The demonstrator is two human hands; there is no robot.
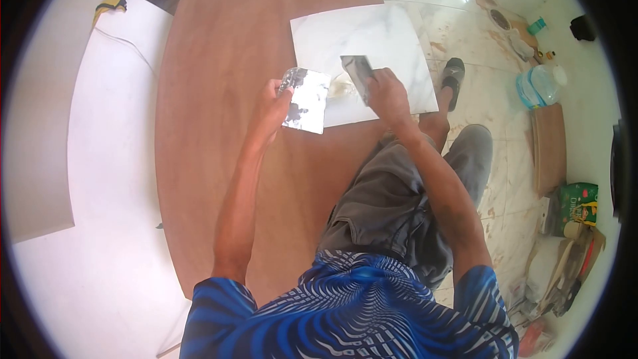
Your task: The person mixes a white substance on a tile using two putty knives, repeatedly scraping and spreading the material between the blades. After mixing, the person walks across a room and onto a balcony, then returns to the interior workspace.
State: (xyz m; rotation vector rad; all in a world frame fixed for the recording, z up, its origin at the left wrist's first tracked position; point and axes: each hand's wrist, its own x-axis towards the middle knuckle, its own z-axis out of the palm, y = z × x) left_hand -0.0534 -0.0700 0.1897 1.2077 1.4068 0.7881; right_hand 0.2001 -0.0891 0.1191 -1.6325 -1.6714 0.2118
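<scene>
My left hand (273, 108) grips a flat, shiny rectangular metal plate (311, 103) with dark patches, by its left edge. In my right hand (389, 98) is a flat scraper (359, 74), its grey blade pointing up and left. Both are over a white marbled tile (359, 30) lying on a brown wooden surface (212, 93). Between the plate and the scraper, a small beige smear of paste (341, 87) lies on the tile.
A marble floor (508, 159) with debris runs along the right. Against the right wall are a large water bottle (539, 86), a brown board (550, 149) and a green bag (578, 203). A yellow and black item (111, 4) lies at upper left.
</scene>
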